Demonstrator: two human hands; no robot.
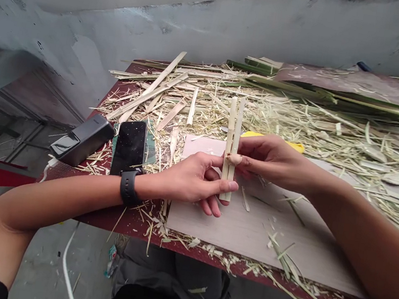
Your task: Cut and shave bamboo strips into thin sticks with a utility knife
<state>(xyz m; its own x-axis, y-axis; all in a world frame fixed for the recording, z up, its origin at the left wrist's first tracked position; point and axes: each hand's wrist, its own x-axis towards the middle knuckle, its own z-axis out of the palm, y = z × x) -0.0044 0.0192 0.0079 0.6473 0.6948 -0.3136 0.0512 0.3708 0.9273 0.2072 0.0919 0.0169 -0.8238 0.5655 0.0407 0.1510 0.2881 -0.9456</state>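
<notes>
Two pale bamboo strips (235, 120) stand side by side, upright, above a grey board (247, 231). My left hand (194, 181), with a black watch (129, 186) on its wrist, pinches their lower part between thumb and fingers. My right hand (273, 160) grips the same strips from the right, its thumb pressed on their middle. Both hands are closed on the strips.
A black phone (130, 146) and a dark power bank (83, 139) lie at the table's left end. Bamboo shavings and slats (302, 115) cover the far half of the red table (106, 218). A yellow tool (293, 145) lies behind my right hand. A grey wall stands beyond.
</notes>
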